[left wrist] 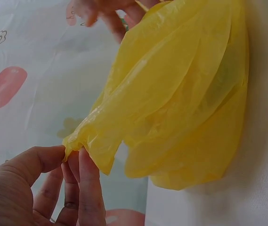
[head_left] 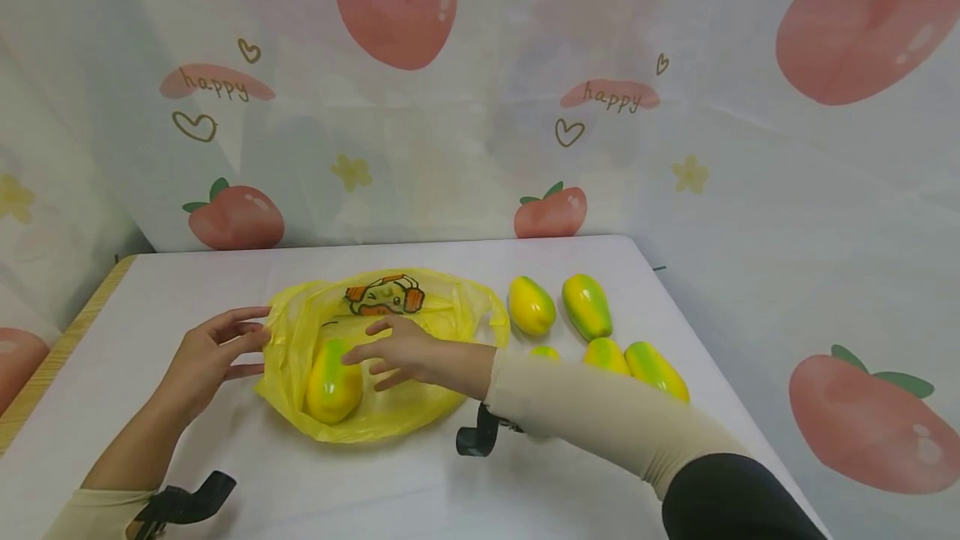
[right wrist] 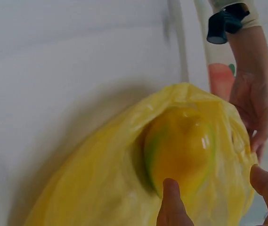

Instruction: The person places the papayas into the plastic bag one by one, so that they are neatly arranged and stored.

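Note:
A yellow plastic bag [head_left: 420,423] lies on the table with its mouth spread, a cartoon face printed on its inner side. Inside it, at the left, rests a yellow-green mango [head_left: 330,394]. My left hand [head_left: 206,361] pinches the bag's left rim between thumb and fingers, clearest in the left wrist view. Over the bag's opening my right hand [head_left: 401,352] is spread, its fingers apart and holding nothing, close to the mango. In the right wrist view, a fingertip [right wrist: 171,193] overlaps the mango [right wrist: 178,146]; whether they touch I cannot tell.
Right of the bag, several more mangoes [head_left: 587,307] lie on the white table [head_left: 360,494]; my right forearm partly covers some. A printed cloth [head_left: 465,148] hangs behind the table. The table's wooden edge [head_left: 67,332] shows at the left.

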The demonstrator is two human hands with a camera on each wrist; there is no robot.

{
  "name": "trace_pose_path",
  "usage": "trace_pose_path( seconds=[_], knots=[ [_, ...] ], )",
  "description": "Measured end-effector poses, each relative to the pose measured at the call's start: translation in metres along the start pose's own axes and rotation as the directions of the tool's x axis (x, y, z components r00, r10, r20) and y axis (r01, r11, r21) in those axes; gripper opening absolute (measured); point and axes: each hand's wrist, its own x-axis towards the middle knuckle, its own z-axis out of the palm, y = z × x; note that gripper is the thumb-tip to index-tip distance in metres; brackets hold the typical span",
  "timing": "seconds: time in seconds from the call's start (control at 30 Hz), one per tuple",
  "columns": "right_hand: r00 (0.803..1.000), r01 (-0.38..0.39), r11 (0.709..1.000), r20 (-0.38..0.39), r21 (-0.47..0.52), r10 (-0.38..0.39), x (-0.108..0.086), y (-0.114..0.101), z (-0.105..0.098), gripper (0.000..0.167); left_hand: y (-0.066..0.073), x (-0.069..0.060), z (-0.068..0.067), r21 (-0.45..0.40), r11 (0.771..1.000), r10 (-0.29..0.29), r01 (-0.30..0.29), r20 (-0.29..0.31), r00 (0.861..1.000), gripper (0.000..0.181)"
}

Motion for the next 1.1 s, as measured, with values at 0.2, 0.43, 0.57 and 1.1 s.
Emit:
trace_pose_path(
  seconds=[0.2, 0.43, 0.57, 1.1],
  knots=[
    [0.998, 0.064, 0.998, 0.023, -0.013, -0.064, -0.014, -0.029, -0.029, 0.065, 0.0, -0.001, 0.0, -0.01, 1.0, 0.002, -0.002, -0.002, 1.0, 0.053],
    [0.993, 0.113, 0.993, -0.034, -0.025, -0.114, -0.031, -0.057, -0.073, 0.061, -0.001, 0.0, 0.0, -0.008, 1.0, -0.007, 0.007, -0.008, 1.0, 0.054],
    [0.99, 0.122, 0.992, -0.068, -0.004, -0.122, -0.04, -0.065, -0.097, 0.062, -0.001, 0.0, 0.001, 0.005, 1.0, -0.014, 0.015, -0.011, 1.0, 0.057],
    [0.973, 0.132, 0.991, -0.19, -0.013, -0.132, -0.069, -0.058, -0.195, 0.071, -0.001, 0.0, 0.001, -0.018, 1.0, -0.007, 0.007, 0.0, 1.0, 0.053]
  ],
)
